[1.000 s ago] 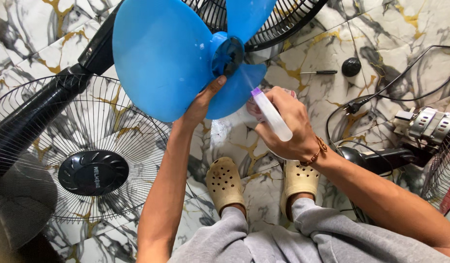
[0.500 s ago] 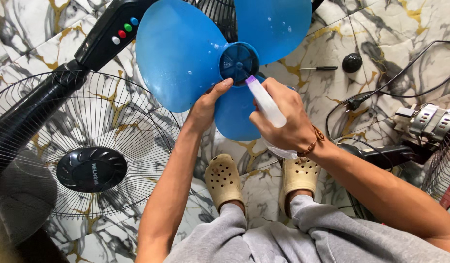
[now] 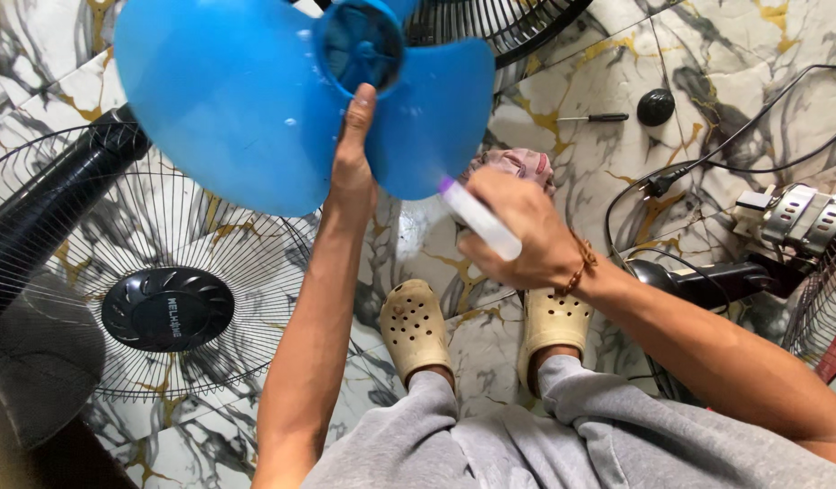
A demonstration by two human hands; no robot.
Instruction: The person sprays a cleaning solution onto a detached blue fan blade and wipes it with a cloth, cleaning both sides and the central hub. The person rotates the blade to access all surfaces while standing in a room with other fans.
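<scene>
1. Left hand (image 3: 353, 167) raised, fingers closed on the blue fan blade (image 3: 228, 100) right beside its hub (image 3: 362, 45); blade held up off the floor, tilted toward the camera.
2. Right hand (image 3: 517, 231) wrapped in a fist round a white spray bottle (image 3: 479, 220), purple tip aimed at the near lobe of the blade, just short of touching.
3. Pinkish cloth (image 3: 517, 165) on the floor (image 3: 581, 154) just behind the right hand.
4. Handling, as a judgement: thin moulded plastic, light, stiff at the hub but springy toward the lobe tips. Droplets on the face (so likely slick). Best gripped at the hub or the lobe root, not by a thin edge, which could flex or crack.
5. Edges: lobe rims rounded, not sharp; wire grille (image 3: 164, 308) lying flat just below and to the left, its thin wires likely to snag a lobe if lowered there.
6. Black fan pole (image 3: 47, 217) across the grille at far left.
7. Room: tight. Feet in beige clogs (image 3: 416, 328) directly under the hands. Cable and plug (image 3: 658, 188) near right, motor (image 3: 793, 226) at the right edge, screwdriver (image 3: 594, 118) and black knob (image 3: 656, 106) farther back.
8. Freest space: bare tile between cloth and screwdriver.
</scene>
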